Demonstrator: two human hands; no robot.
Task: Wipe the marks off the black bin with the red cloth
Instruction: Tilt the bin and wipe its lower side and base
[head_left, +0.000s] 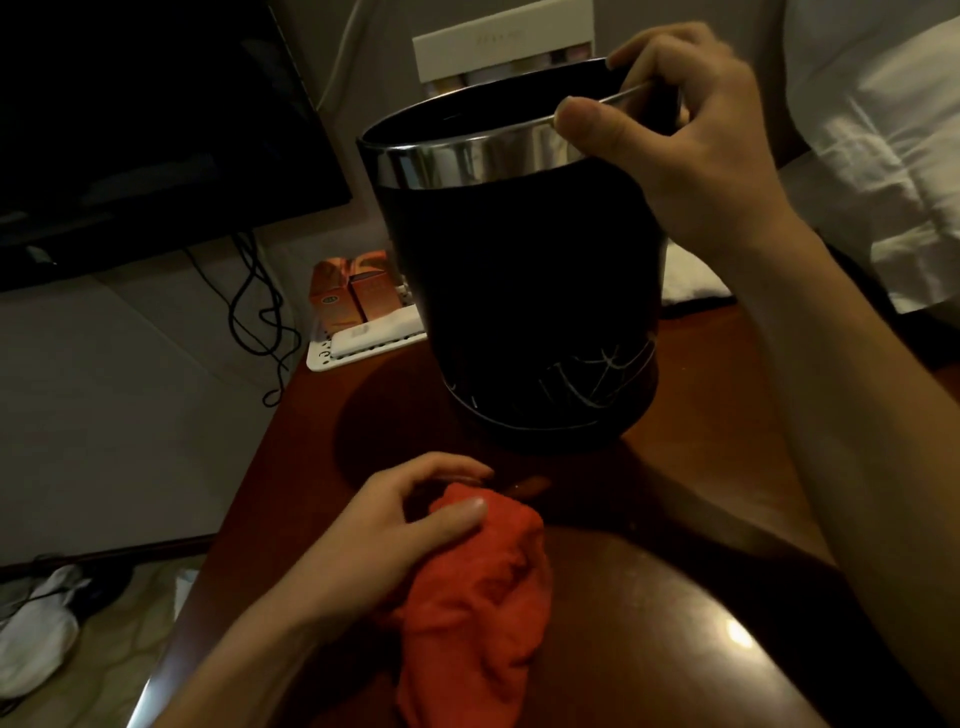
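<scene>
A black bin (519, 270) with a shiny metal band round its top stands tilted on the reddish wooden table (675, 519). White scribbled marks (587, 379) cross its lower side near the base. My right hand (691, 135) grips the bin's rim at the upper right, thumb outside on the metal band and fingers over the edge. The red cloth (478, 592) lies bunched on the table in front of the bin. My left hand (395, 525) holds the cloth's upper end, thumb on top and fingers curled round it.
A white tray (332, 358) with orange boxes (348, 291) sits behind the bin to the left. A dark screen (145, 130) with hanging cables (254, 312) fills the upper left. White bedding (883, 156) lies at right. White slippers (36, 629) rest on the floor, lower left.
</scene>
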